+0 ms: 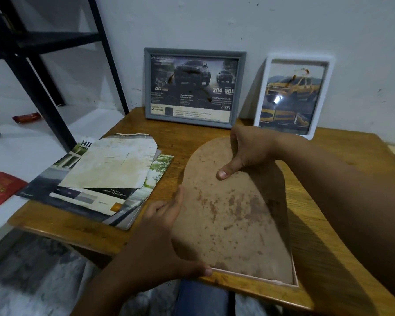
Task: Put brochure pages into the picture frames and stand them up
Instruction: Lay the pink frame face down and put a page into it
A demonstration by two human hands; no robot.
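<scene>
In the head view, a third frame (292, 284) lay face down on the table (328, 265), just in front of the person, its long axis running away from them toward the wall. Its stained backboard (226, 215) was tilted up out of it. The right hand (244, 151) pinched the board's far, rounded end, thumb on top and fingers curled behind. The left hand (167, 226) lay along the board's left edge, fingers fairly straight against it and thumb at the near corner by the rim.

Two filled frames already stood against the wall: a grey frame (195, 52) and, to its right, a white frame (328, 65).

The brochure pages (105, 169) lay stacked just left of the board, nearer the left hand. Fetching a page would probably fall to that hand, reaching sideways to the left, while the right kept the board raised.
</scene>
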